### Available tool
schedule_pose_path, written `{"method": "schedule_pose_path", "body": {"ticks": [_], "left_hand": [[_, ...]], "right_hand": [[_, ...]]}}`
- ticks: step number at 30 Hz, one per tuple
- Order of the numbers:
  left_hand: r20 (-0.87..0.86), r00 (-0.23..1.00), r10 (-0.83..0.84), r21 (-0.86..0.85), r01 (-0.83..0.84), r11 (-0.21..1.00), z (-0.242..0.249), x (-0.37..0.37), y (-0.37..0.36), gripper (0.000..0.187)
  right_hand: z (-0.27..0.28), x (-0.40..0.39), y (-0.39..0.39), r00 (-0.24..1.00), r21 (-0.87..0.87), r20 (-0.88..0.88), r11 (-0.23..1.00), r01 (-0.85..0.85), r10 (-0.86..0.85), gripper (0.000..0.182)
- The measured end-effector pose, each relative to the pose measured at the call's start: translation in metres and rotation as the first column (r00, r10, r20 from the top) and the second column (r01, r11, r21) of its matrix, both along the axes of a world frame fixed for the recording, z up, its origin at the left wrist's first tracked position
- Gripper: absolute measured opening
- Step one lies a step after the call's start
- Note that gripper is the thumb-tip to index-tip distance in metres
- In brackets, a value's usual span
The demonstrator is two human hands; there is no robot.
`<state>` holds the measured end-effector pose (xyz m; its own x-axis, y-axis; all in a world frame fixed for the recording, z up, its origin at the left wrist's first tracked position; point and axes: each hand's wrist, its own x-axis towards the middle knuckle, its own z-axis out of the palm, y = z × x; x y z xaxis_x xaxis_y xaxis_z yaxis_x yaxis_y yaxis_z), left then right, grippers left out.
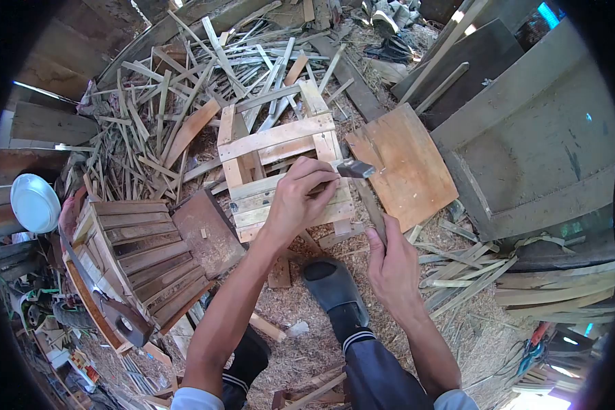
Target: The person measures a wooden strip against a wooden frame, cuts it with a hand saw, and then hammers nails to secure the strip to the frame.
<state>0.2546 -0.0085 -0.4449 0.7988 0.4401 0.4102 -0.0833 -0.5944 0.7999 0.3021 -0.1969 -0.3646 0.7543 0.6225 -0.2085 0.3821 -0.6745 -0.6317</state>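
My right hand (393, 266) is wrapped round the wooden handle of a hammer (372, 208). The hammer's metal head is raised beside the fingers of my left hand (303, 193). Those fingers are pinched together, and whatever they hold is too small to make out. Below both hands stands a small slatted wooden frame (277, 141), like a little stool or chair, with pale slats nailed across it. My left hand hides part of its near slats.
A flat wooden board (406, 167) lies right of the frame. On the left are a slatted wooden piece (150, 249) and a handsaw (123, 318). Scrap strips (137, 123) pile up behind. My shoe (335, 287) rests on the shavings-covered floor; a large panel (540, 137) leans at right.
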Motion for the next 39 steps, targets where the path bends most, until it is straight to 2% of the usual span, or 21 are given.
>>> {"method": "schedule_pose_path", "body": {"ticks": [6, 8, 12, 15, 17, 21, 23, 24, 26, 27, 29, 30, 32, 36, 38, 39], "left_hand": [[-0.014, 1.000, 0.011, 0.022, -0.011, 1.000, 0.000, 0.000, 0.001, 0.013], [-0.011, 1.000, 0.009, 0.014, -0.009, 1.000, 0.001, 0.000, 0.000, 0.013], [-0.012, 1.000, 0.013, 0.028, -0.012, 1.000, 0.001, 0.001, 0.001, 0.013], [0.009, 1.000, 0.009, 0.022, -0.009, 1.000, -0.001, 0.002, 0.001, 0.013], [0.017, 1.000, 0.003, 0.014, -0.003, 1.000, -0.001, 0.001, 0.000, 0.013], [-0.018, 1.000, 0.011, 0.007, -0.011, 1.000, 0.000, 0.001, 0.000, 0.013], [-0.009, 1.000, 0.010, 0.019, -0.010, 1.000, 0.000, 0.001, 0.001, 0.013], [-0.011, 1.000, 0.010, 0.019, -0.010, 1.000, 0.002, 0.001, 0.002, 0.012], [-0.016, 1.000, 0.005, 0.014, -0.005, 1.000, 0.003, 0.000, 0.002, 0.012], [-0.028, 1.000, 0.005, 0.013, -0.005, 1.000, 0.003, 0.000, 0.003, 0.013], [-0.043, 0.999, 0.000, 0.009, 0.000, 1.000, 0.003, -0.002, 0.004, 0.013], [-0.042, 0.999, -0.013, -0.031, 0.012, 0.999, 0.003, -0.003, 0.004, 0.014], [-0.047, 0.999, -0.010, -0.101, 0.006, 0.995, 0.006, -0.004, 0.004, 0.015], [-0.094, 0.993, -0.070, -0.066, 0.064, 0.996, 0.004, -0.006, 0.007, 0.014], [-0.093, 0.993, -0.072, -0.105, 0.062, 0.993, 0.006, -0.005, 0.008, 0.012], [-0.096, 0.992, -0.077, -0.109, 0.067, 0.992, 0.006, -0.005, 0.008, 0.012]], "right_hand": [[-0.003, 0.001, -0.002, 0.998, -0.104, -0.005, 0.993, -0.061, 0.061, 0.027], [0.001, -0.001, 0.000, 1.000, 0.008, -0.011, 1.000, -0.005, 0.005, 0.026], [-0.006, 0.001, -0.001, 1.000, 0.023, 0.015, 1.000, -0.021, 0.021, 0.026], [-0.006, 0.004, 0.000, 0.998, -0.075, 0.007, 0.995, -0.064, 0.064, 0.027], [0.000, 0.002, 0.001, 0.999, 0.068, -0.042, 0.997, 0.019, -0.016, 0.024], [-0.003, 0.000, -0.001, 1.000, 0.067, -0.012, 0.997, 0.025, -0.025, 0.023], [-0.010, 0.003, -0.002, 0.998, -0.050, 0.023, 0.997, -0.054, 0.055, 0.026], [-0.007, 0.004, 0.000, 0.998, -0.052, 0.023, 0.997, -0.054, 0.056, 0.026], [-0.001, 0.006, 0.005, 0.987, 0.032, -0.143, 0.997, 0.074, -0.069, 0.024], [-0.003, 0.007, 0.009, 0.987, 0.029, -0.144, 0.997, 0.074, -0.069, 0.024], [-0.009, 0.011, 0.019, 0.984, 0.252, -0.135, 0.957, 0.144, -0.113, 0.022], [-0.014, 0.013, 0.024, 0.984, 0.250, -0.135, 0.957, 0.150, -0.118, 0.022], [-0.029, 0.017, 0.033, 0.974, 0.351, -0.196, 0.919, 0.179, -0.114, 0.021], [-0.048, 0.022, 0.045, 0.966, 0.357, -0.241, 0.918, 0.173, -0.088, 0.020], [-0.045, 0.024, 0.047, 0.910, 0.302, -0.398, 0.920, 0.248, -0.114, 0.022], [-0.051, 0.024, 0.047, 0.908, 0.299, -0.401, 0.920, 0.254, -0.121, 0.022]]}}
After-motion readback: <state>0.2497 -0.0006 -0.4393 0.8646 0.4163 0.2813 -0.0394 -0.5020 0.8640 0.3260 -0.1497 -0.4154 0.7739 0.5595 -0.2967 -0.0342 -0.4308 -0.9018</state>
